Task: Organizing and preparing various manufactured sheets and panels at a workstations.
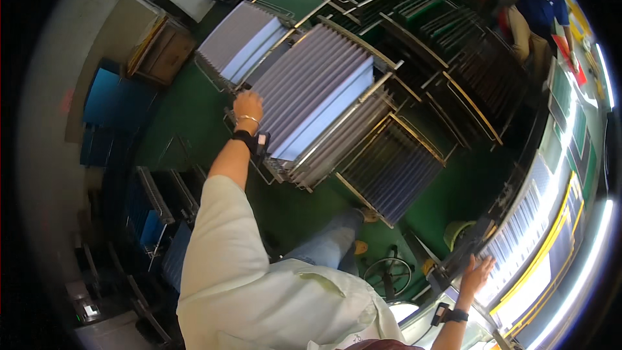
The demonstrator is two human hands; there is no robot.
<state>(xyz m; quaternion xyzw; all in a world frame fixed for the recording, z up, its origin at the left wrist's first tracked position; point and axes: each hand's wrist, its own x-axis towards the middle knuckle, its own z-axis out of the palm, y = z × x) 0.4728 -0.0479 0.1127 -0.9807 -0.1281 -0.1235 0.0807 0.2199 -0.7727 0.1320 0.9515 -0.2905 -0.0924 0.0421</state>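
My left hand (249,105) is stretched out to the near left edge of a metal rack holding many pale grey sheets (311,84) in a slanted stack. Its fingers are curled in at the rack's edge; what exactly they grip is partly hidden. To the right, my right hand (477,275) lies with fingers apart at the near end of a striped panel (518,223) on a brightly lit worktable. Nothing shows between its fingers. Both wrists wear black bands with a small box.
A second rack of pale sheets (243,39) stands farther left, and a lower rack of dark sheets (392,168) nearer me. A handwheel (389,275) sits beside the worktable. Another person (541,3) holds red sheets at the far right. Blue panels (110,100) lean at the left.
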